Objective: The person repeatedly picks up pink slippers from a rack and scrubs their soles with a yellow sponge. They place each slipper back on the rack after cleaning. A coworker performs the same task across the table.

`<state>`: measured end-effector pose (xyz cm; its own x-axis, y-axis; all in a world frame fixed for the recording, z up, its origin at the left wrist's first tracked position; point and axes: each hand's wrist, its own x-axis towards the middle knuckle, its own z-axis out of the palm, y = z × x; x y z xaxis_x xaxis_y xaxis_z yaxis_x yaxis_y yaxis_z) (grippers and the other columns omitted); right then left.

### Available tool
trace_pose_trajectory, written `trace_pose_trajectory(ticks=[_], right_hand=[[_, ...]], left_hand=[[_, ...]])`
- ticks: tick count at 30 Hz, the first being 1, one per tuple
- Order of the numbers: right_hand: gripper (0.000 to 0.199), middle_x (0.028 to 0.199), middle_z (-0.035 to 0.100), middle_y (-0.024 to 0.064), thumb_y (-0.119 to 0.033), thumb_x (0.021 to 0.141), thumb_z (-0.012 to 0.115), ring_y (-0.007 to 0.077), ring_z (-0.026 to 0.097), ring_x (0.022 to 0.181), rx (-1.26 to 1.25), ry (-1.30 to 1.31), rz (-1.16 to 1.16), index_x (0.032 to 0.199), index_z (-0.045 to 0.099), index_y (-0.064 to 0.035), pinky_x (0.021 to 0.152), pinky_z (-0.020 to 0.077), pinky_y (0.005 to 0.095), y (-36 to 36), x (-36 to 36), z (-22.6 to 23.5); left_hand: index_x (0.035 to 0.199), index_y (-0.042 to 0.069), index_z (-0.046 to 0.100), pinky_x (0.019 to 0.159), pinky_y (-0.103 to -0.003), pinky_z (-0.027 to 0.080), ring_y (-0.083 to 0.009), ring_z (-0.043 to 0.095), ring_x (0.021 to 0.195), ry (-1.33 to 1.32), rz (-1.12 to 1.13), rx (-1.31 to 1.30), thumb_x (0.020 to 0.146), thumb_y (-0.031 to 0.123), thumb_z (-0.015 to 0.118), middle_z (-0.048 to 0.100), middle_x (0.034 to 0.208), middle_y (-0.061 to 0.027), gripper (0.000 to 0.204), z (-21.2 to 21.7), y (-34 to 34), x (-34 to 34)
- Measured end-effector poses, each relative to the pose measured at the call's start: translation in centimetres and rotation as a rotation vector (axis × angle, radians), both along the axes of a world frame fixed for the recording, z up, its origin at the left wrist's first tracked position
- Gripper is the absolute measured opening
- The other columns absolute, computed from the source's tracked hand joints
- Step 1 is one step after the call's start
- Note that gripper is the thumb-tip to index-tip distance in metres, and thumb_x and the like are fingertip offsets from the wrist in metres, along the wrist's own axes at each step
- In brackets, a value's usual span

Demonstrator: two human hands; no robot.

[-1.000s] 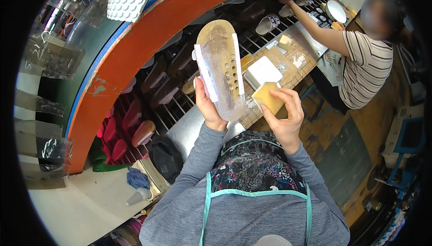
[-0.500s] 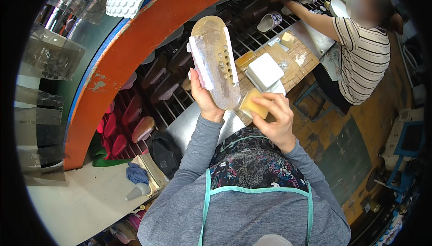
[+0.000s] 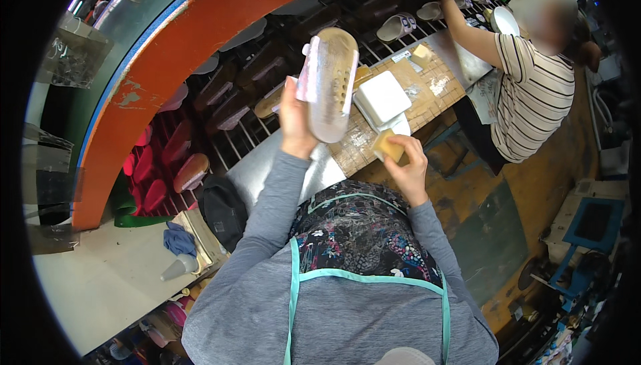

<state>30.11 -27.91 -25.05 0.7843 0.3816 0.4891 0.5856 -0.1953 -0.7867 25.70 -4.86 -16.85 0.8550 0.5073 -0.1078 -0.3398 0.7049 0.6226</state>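
My left hand [image 3: 294, 123] holds up a pale sandal sole [image 3: 329, 83] with rows of holes and light straps, its underside turned toward me. My right hand [image 3: 404, 163] grips a small yellow sponge block [image 3: 386, 145], held low near the edge of the wooden work surface [image 3: 427, 101], just right of and below the sole. A white square pad [image 3: 381, 97] lies on that surface behind the sponge.
A conveyor rack [image 3: 267, 98] carries several sandals under an orange arch [image 3: 193, 38]. Another person [image 3: 534, 91] in a striped shirt reaches to the rack at the right. A black bag [image 3: 224, 208] and a blue cloth [image 3: 179, 239] lie at my left.
My right hand with the sponge has dropped away from the sole toward the work surface. The sole has stayed raised in my left hand, tilting a little.
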Motion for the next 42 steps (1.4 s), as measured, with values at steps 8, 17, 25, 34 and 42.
trace_pose_trajectory(ticks=[8,17,25,34,42], right_hand=[[0.034,0.108,0.064,0.008,-0.008,0.071,0.072,0.0291,0.056,0.104,-0.279,-0.045,-0.253,0.104,0.066,-0.0099,0.089,0.0431,0.0408,-3.0,5.2,-8.4],[0.035,0.107,0.066,0.0075,-0.012,0.074,0.076,0.0257,0.061,0.1,-0.28,0.036,-0.186,0.107,0.066,-0.0097,0.083,0.0474,0.0379,-3.4,5.3,-9.1],[0.05,0.123,0.063,0.0162,-0.002,0.081,0.076,0.0214,0.063,0.109,0.66,0.753,0.327,0.126,0.054,0.0004,0.092,0.0514,0.0339,-2.1,6.4,3.9],[0.044,0.117,0.067,0.0059,-0.006,0.063,0.076,0.0217,0.062,0.094,-0.08,-0.375,0.321,0.107,0.074,-0.0156,0.088,0.0421,0.0378,0.4,2.5,12.7],[0.043,0.116,0.068,0.009,0.003,0.06,0.072,0.0289,0.06,0.108,0.188,-0.202,0.323,0.1,0.075,-0.0119,0.094,0.0478,0.0404,0.3,5.4,12.3]], left_hand=[[0.145,0.006,0.039,0.117,-0.06,0.022,-0.0385,0.033,0.139,-0.832,-0.329,0.079,0.071,0.018,0.081,0.039,0.15,-0.0186,0.086,-1.3,3.8,-8.3],[0.149,0.008,0.034,0.109,-0.048,0.042,-0.0339,0.042,0.135,-0.116,0.214,0.206,0.098,0.043,0.053,0.034,0.152,-0.0182,0.064,-3.2,6.1,-7.6],[0.122,0.003,0.061,0.081,-0.041,0.06,-0.0263,0.07,0.091,0.022,-0.254,-0.178,0.097,0.047,0.05,0.069,0.107,-0.0153,0.052,-1.0,2.4,1.5],[0.119,0.004,0.064,0.078,-0.034,0.059,-0.0189,0.07,0.085,0.123,-0.164,0.016,0.099,0.048,0.049,0.071,0.103,-0.0097,0.05,1.6,-2.5,6.3],[0.092,0.005,0.07,0.059,-0.021,0.051,-0.007,0.063,0.064,0.171,-0.151,0.191,0.098,0.039,0.059,0.069,0.078,-0.0015,0.036,2.5,-4.3,5.5]])
